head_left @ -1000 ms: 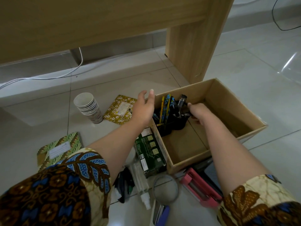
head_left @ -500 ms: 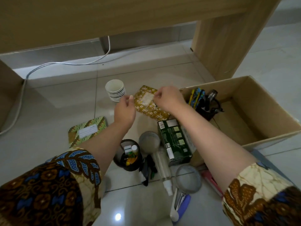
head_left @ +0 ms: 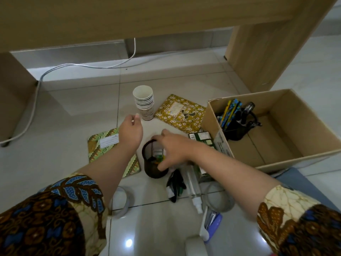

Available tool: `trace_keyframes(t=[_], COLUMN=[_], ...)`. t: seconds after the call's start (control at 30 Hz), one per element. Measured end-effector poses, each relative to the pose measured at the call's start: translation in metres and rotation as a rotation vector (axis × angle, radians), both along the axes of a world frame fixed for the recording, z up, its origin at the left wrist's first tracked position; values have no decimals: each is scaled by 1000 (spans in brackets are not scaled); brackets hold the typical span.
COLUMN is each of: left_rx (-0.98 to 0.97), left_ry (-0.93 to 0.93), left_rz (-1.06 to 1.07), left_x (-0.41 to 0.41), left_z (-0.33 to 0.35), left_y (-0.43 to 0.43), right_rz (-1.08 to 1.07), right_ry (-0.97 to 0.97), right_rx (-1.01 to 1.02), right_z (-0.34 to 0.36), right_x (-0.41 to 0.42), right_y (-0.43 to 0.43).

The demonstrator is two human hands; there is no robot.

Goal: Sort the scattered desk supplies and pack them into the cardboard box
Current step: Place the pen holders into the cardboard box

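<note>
**Pot of odds and ends, next for the box**

Cardboard box (head_left: 276,137) sits open on the floor (head_left: 73,108) at the right. A black pen holder (head_left: 236,128) stands in its far left corner, with bare bottom beside it. The dark pot (head_left: 153,170) stands upright, left of the box, with small bits (head_left: 157,154) loose inside. The right hand (head_left: 175,150) grips it, finger on the far rim and thumb on the near wall. The left hand (head_left: 130,133) hovers empty, loosely curled, by the paper cups (head_left: 144,102). I'd lift the pot straight, keep it level, clear the box wall and set it beside the holder.
</note>
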State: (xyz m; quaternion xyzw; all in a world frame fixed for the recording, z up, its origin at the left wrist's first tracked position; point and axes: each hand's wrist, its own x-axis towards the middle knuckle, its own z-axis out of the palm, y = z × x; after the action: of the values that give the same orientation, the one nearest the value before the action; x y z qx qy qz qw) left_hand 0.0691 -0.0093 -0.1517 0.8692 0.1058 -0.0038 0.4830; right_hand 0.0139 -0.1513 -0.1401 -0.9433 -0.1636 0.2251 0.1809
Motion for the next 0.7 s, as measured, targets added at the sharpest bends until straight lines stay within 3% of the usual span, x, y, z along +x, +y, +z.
trace_keyframes(t=[0.23, 0.33, 0.43, 0.6, 0.7], left_rx=[-85, -108, -98, 56, 138], left_ry=[-133, -133, -11, 178, 187], left_rz=[36, -73, -262, -586, -633], left_x=[2, -3, -19, -42, -48], left_z=[24, 25, 30, 34, 24], left_y=[-48, -90, -136, -182, -191], right_rz=[-513, -753, -1036, -1330, -1420], right_ry=[-269, -446, -524, -349, -221], right_rx=[357, 247, 86, -49, -58], right_z=[85, 108, 106, 55, 17], right_x=[7, 0, -13, -32, -36], right_y=[-109, -169, -224, -273, -279])
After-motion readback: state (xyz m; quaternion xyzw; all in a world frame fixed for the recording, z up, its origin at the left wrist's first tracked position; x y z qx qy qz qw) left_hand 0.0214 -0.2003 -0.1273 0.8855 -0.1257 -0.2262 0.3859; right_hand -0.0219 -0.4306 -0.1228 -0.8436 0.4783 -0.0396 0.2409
